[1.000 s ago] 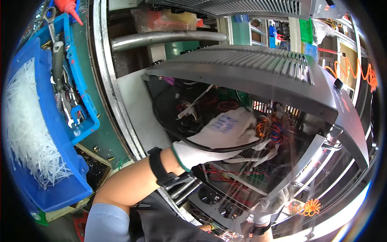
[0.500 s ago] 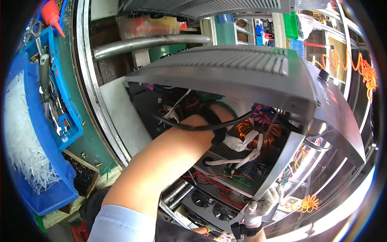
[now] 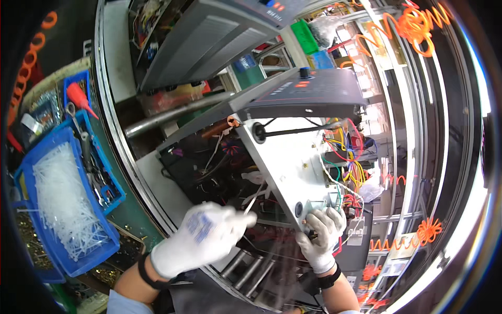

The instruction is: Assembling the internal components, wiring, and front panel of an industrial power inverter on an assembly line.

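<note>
A grey metal machine housing (image 3: 209,123) stands open in front of me, with dark parts and wires inside. My left hand (image 3: 204,238), in a white glove, is just outside the opening, slightly blurred. Its fingertips are pinched together on a thin white strip (image 3: 254,200) that slants up toward the opening; whether its far end is attached cannot be made out. My right hand (image 3: 321,233), also gloved, has its fingers curled over the near corner of the bright metal panel (image 3: 285,167). Coloured wires (image 3: 353,167) hang behind that panel.
To the left, a blue bin (image 3: 99,256) holds many thin white plastic strips. Beside it are a blue tool tray (image 3: 117,199) with wrenches and a red-tipped bottle (image 3: 78,94). Another grey housing (image 3: 204,49) stands beyond. Metal rollers (image 3: 243,267) lie below; orange coiled hoses (image 3: 418,29) hang at right.
My left hand has come out of the housing, where it reached deep inside, and now shows a white strip. My right hand stays at the panel's corner. The view has turned toward the panel side.
</note>
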`<state>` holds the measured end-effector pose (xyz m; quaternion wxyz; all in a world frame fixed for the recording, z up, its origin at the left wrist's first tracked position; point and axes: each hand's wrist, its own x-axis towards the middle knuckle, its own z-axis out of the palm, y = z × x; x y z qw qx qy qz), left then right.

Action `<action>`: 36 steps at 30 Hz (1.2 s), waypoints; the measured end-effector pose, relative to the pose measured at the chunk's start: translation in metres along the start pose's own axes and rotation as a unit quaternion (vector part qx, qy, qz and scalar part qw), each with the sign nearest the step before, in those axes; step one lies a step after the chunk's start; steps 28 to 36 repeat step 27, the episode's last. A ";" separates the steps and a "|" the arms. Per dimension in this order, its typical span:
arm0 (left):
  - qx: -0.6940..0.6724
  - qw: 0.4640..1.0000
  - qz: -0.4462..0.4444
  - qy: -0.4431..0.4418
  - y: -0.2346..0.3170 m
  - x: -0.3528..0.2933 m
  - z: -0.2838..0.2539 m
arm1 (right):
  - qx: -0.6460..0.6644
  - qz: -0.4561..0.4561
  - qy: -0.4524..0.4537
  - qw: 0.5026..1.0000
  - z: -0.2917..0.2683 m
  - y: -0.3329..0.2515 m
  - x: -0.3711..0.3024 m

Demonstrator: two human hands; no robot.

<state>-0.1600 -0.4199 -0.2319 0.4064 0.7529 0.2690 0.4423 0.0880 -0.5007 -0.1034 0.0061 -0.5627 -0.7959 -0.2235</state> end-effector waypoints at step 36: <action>0.397 0.915 -0.067 -0.018 -0.080 0.036 0.069 | 0.322 -0.011 -0.065 0.945 -0.002 0.112 0.142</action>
